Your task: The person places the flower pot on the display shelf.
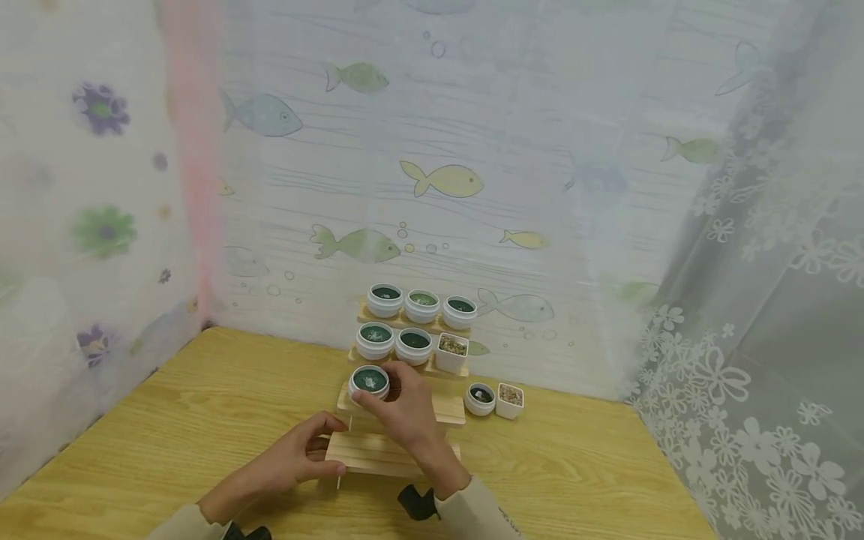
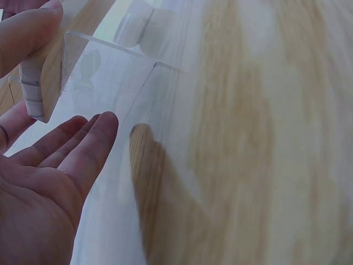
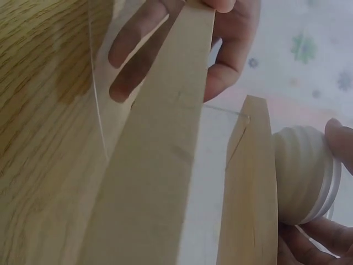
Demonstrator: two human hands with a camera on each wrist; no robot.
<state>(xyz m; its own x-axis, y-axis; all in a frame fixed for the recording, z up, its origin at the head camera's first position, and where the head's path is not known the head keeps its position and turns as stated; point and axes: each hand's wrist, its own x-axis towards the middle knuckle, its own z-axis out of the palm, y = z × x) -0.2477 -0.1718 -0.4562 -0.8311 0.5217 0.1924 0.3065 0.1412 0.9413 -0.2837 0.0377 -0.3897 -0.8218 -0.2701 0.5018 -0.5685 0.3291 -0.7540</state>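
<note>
A tiered wooden display stand [image 1: 378, 454] with clear side panels stands on the table. My left hand [image 1: 297, 456] grips the left end of its lowest step, and the left wrist view shows the plank end [image 2: 34, 91] between thumb and fingers. On the step above, my right hand [image 1: 408, 412] holds a small round white pot [image 1: 370, 379] with dark green contents, thumb and fingers about its sides. In the right wrist view this ribbed pot [image 3: 302, 174] sits against the step.
Several round white pots [image 1: 421, 306] and a square pot of brown bits [image 1: 451, 352] fill the upper two steps. Right of the stand, a round pot [image 1: 480, 400] and another square pot [image 1: 509, 401] stand on the wood-grain table [image 1: 574, 465]. Patterned curtains [image 1: 513, 112] hang behind.
</note>
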